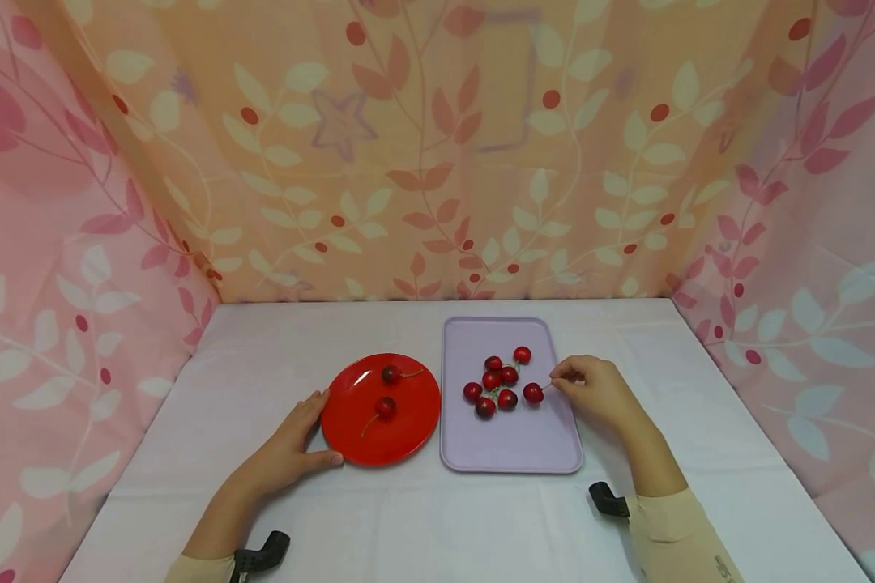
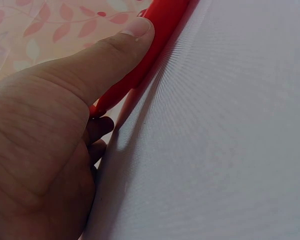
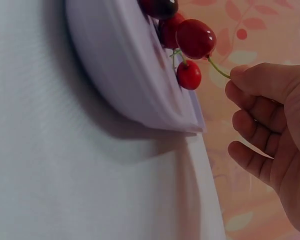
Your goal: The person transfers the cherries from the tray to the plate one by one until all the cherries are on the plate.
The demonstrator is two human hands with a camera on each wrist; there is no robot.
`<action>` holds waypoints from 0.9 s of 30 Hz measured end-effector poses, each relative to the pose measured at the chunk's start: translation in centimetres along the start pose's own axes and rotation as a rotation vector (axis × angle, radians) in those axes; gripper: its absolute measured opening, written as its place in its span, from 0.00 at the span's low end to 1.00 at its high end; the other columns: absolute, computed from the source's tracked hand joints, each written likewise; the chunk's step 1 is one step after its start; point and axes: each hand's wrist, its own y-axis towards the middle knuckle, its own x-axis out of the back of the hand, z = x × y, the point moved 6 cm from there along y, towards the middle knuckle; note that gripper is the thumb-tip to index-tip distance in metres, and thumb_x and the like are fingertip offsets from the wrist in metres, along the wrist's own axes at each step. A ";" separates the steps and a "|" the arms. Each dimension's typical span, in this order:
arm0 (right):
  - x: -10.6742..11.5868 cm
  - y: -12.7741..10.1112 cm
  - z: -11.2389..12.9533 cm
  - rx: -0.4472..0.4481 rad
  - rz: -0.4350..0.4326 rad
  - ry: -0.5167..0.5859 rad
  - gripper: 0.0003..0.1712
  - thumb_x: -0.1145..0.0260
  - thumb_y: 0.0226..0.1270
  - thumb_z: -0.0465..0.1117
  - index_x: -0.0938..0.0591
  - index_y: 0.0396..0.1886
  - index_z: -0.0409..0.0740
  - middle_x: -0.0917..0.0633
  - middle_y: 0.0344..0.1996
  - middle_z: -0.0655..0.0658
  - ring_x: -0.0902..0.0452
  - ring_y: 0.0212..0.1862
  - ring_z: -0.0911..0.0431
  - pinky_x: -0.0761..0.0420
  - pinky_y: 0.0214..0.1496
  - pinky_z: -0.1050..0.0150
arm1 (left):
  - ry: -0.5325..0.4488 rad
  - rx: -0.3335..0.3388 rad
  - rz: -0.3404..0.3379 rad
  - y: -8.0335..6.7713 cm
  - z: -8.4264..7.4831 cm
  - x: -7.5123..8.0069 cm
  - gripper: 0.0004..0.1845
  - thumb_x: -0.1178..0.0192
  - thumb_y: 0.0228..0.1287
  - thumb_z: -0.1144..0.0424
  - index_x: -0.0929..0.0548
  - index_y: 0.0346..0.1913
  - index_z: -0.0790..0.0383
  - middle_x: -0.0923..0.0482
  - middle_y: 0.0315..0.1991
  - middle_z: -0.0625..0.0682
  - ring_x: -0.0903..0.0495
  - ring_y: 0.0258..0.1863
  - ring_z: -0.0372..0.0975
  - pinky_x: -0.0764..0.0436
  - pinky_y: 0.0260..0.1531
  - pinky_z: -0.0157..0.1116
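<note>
By its green stem, my right hand [image 1: 594,389] pinches a dark red cherry [image 1: 533,393] between thumb and forefinger over the right side of a lilac tray [image 1: 510,448]. The other right fingers are loosely bent in the right wrist view, where the cherry [image 3: 196,39] hangs out from the stem. Several more cherries [image 1: 506,399] lie bunched on the tray. To its left, a round red plate [image 1: 408,429] bears two stemmed cherries, one toward the back [image 1: 391,374] and one near the middle [image 1: 386,406]. My left hand [image 1: 292,441] touches the plate's left rim, thumb and fingers spread.
A white cloth [image 1: 408,526] covers the table. Plate and tray stand side by side, their edges close together. Leaf-patterned curtains, orange at the back [image 1: 423,162] and pink at the sides [image 1: 809,243], enclose the table. Black wrist mounts [image 1: 262,553] stick out near both sleeves.
</note>
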 end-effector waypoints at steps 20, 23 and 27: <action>1.5 -0.5 2.8 0.020 -0.043 0.043 0.03 0.25 0.65 0.41 0.12 0.36 0.53 0.12 0.34 0.54 0.19 0.40 0.55 0.18 0.45 0.60 | 0.023 -0.043 -0.006 0.1 -0.3 0.0 0.61 0.26 0.53 0.37 0.48 0.83 0.52 0.48 0.82 0.58 0.54 0.81 0.58 0.49 0.75 0.66; 1.5 -0.5 3.4 0.019 -0.049 0.050 0.03 0.25 0.65 0.41 0.12 0.36 0.53 0.12 0.34 0.54 0.20 0.40 0.56 0.18 0.45 0.60 | 0.021 -0.037 -0.004 0.1 -0.2 0.1 0.61 0.26 0.53 0.37 0.48 0.83 0.52 0.49 0.82 0.58 0.54 0.81 0.58 0.49 0.75 0.66; 1.2 0.0 4.4 0.054 -0.042 0.077 0.03 0.25 0.65 0.41 0.11 0.37 0.50 0.12 0.34 0.54 0.20 0.39 0.56 0.18 0.45 0.56 | 0.009 -0.019 -0.003 0.0 0.1 0.0 0.61 0.26 0.53 0.37 0.49 0.83 0.51 0.50 0.82 0.57 0.55 0.81 0.58 0.47 0.73 0.68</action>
